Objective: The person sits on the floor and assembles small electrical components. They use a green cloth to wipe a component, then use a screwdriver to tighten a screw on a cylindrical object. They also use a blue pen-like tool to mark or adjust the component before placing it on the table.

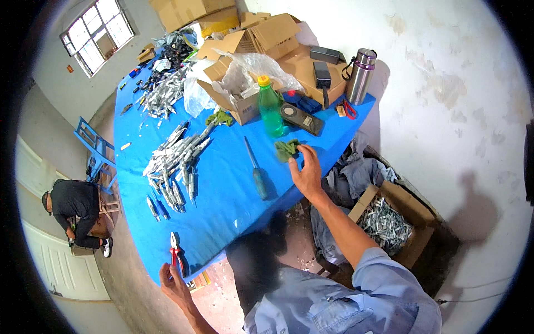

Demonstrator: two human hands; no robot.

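My right hand (307, 173) is at the table's right side, thumb and fingers apart, fingertips at the edge of a crumpled green cloth (286, 149). At the near left corner, my left hand (174, 286) rests with fingers loosely bent and spread beside the handles of pliers (176, 251) with red and dark grips. The pliers lie on the blue tablecloth, jaws pointing away. Between my hands, farther in, lies a screwdriver (257, 175) with a dark translucent handle. A pile of slim silvery metal pieces (177, 158) lies to its left, a few of them apart at the near side.
A green bottle (270, 111), a black device (301, 119) and a steel flask (361, 77) stand or lie at the right. Cardboard boxes (275, 34) and more parts (166, 92) fill the back. A carton of metal pieces (414, 253) sits below right. A person (75, 209) bends at far left.
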